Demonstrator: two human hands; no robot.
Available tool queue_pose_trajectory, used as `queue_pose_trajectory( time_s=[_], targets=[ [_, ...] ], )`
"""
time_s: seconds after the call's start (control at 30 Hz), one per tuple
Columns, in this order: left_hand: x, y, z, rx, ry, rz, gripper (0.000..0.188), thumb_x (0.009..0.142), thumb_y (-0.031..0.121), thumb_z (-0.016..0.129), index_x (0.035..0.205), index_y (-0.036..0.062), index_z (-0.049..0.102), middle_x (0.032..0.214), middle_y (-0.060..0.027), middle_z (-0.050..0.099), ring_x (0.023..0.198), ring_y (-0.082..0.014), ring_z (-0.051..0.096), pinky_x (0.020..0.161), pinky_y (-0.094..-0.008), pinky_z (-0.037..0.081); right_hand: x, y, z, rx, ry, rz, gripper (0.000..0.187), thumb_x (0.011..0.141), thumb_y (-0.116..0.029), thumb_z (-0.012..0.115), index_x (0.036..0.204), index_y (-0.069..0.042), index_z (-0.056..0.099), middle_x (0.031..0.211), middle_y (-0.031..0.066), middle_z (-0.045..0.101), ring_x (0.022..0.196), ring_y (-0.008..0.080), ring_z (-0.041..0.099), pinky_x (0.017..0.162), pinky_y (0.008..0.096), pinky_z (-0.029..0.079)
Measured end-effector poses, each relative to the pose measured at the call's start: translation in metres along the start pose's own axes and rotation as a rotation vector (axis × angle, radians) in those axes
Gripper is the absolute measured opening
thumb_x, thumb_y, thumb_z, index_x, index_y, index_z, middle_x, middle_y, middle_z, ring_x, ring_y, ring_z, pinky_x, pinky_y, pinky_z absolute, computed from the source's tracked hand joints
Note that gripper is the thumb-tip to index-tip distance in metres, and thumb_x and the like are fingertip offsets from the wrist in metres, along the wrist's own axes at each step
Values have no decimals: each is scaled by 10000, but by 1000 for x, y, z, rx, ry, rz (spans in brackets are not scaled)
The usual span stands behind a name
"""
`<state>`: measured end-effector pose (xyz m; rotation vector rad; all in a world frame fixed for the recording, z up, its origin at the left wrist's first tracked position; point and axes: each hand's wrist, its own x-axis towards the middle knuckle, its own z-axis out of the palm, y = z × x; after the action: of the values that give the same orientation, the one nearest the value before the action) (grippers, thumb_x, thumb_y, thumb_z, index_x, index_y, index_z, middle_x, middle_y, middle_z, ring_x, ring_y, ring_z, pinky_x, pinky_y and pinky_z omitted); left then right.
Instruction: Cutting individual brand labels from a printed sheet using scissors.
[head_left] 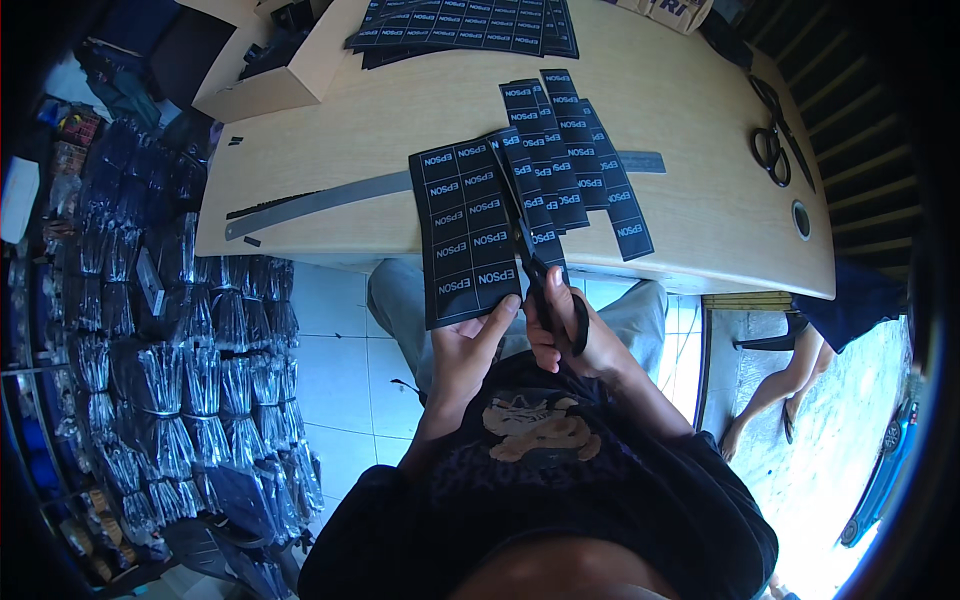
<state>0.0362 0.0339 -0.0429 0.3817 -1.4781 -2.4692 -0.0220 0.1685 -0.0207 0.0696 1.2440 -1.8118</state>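
Observation:
My left hand (462, 352) pinches the lower edge of a black sheet of printed labels (452, 240), thumb on top. My right hand (580, 335) grips black-handled scissors (517, 208). Their blades lie along the sheet's right side, pointing away from me, with a narrow strip of labels to the right of them. The sheet overhangs the table's near edge. Cut label strips (575, 150) lie overlapping just beyond and right of the scissors. A metal ruler (330, 200) lies across the table and runs under the sheet and strips.
A stack of black label sheets (455, 28) lies at the table's far side. An open cardboard box (262, 95) stands far left. Another pair of scissors (770, 150) rests at the right, near a round table hole (800, 220). Bundles in clear plastic (180, 400) fill the left side.

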Motion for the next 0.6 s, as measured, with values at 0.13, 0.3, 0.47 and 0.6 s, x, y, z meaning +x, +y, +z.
queue_pose_trajectory(
  time_s=[0.13,0.3,0.47,0.6],
  targets=[
    [3,0,-3,31,46,-5,272,810,-37,636,1067,-22,548,993,-74,598,927,-131,584,834,-256,478,-3,-1,-5,2,-41,16,663,862,-659,341,750,-14,449,540,18,366,410,113,406,381,241,344],
    [8,1,-10,73,118,-4,274,809,-18,647,1067,-15,552,999,-72,593,936,-125,575,835,-257,472,-21,-3,-12,-75,-83,55,687,854,-680,315,723,-20,453,541,16,379,418,116,428,402,251,374],
    [15,0,-16,112,105,89,283,814,-28,633,1081,31,559,1004,-52,600,901,-115,585,753,-260,502,-39,-4,-17,-175,-86,87,712,852,-690,296,741,-8,470,540,12,386,432,114,455,417,249,395],
    [19,1,-12,132,74,163,268,812,-38,629,1066,24,566,999,-51,599,899,-112,583,765,-262,507,-47,-3,-15,-164,-104,139,716,856,-686,286,767,-1,473,543,8,386,436,111,461,423,246,404]
  ],
)
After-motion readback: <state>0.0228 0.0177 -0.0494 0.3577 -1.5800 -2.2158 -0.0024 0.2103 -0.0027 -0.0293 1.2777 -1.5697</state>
